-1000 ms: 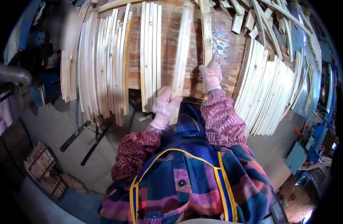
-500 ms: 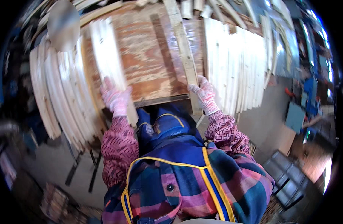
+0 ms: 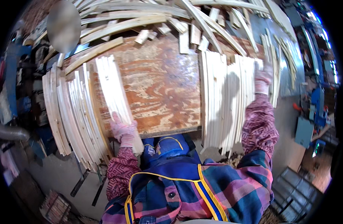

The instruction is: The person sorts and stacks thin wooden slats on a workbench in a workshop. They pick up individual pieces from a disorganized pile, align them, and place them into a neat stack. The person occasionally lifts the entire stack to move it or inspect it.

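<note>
We are counting one gloved left hand, one gloved right hand, one plywood worktop, one ribbed hose, two black bars. We are tallying wooden strips by the dozen, overlap blocking an exact figure.

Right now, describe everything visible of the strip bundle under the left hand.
The strip bundle is a narrow row of pale, wood-looking strips, side by side. It lies on the brown tabletop, far end angled left, near end jutting past the front edge. The left hand touches it near that end.
</note>
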Motion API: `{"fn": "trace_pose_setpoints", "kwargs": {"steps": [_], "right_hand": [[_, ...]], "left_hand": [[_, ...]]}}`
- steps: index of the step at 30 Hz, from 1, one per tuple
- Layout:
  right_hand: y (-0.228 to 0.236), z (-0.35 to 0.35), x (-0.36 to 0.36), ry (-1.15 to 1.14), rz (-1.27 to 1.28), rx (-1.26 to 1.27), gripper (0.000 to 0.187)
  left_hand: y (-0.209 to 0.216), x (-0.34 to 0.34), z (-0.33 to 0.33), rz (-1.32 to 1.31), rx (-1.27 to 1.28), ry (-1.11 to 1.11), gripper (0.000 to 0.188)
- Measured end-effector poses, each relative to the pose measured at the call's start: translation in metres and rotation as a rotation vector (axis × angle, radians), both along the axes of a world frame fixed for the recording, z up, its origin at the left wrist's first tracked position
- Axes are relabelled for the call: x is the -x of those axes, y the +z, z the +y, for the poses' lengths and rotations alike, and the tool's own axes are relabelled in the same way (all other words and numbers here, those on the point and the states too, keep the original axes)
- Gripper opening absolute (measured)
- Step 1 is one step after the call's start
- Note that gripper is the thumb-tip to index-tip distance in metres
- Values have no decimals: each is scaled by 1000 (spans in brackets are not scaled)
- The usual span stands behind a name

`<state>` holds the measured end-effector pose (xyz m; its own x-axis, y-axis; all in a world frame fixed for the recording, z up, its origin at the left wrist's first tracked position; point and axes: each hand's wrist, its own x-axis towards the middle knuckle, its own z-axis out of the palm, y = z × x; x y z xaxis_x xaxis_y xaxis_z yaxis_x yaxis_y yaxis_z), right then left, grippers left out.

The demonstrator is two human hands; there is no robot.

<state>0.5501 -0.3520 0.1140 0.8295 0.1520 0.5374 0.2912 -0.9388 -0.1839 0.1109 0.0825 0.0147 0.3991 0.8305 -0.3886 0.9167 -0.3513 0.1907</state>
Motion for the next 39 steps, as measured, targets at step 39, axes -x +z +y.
{"fn": "trace_pose_setpoints", "kwargs": {"steps": [39], "right_hand": [[-11,414,-24,701,962,385,63]], "left_hand": [[8,-14,-66,-491,-211,-150,61]]}}
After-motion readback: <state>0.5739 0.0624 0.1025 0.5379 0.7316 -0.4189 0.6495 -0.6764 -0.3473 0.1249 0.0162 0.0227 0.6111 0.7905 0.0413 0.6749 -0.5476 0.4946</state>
